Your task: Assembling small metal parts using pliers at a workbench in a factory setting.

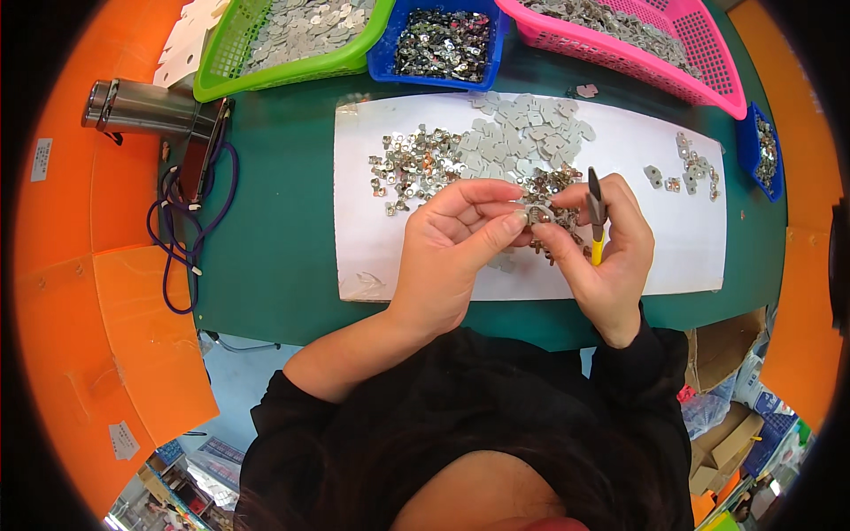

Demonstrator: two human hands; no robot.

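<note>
My left hand [447, 239] pinches a small grey metal plate [537, 214] between thumb and fingers. My right hand [620, 248] meets it there, its thumb and fingertips at the same piece. A tool with a dark metal head and yellow handle [597, 212] is tucked in my right hand, head upward. Both hands are over a white sheet [381, 257]. Beyond them lies a pile of flat grey plates [522, 133], with small shiny metal clips [416, 164] to its left. Brownish metal parts [558, 181] are partly hidden behind my fingers.
Along the far edge stand a green basket [297, 75], a blue bin [434, 80] and a pink basket [699, 93]. Several small parts [695, 168] lie at the sheet's right, near a small blue box [775, 168]. A steel cylinder [146, 111] and purple cord [232, 181] are left.
</note>
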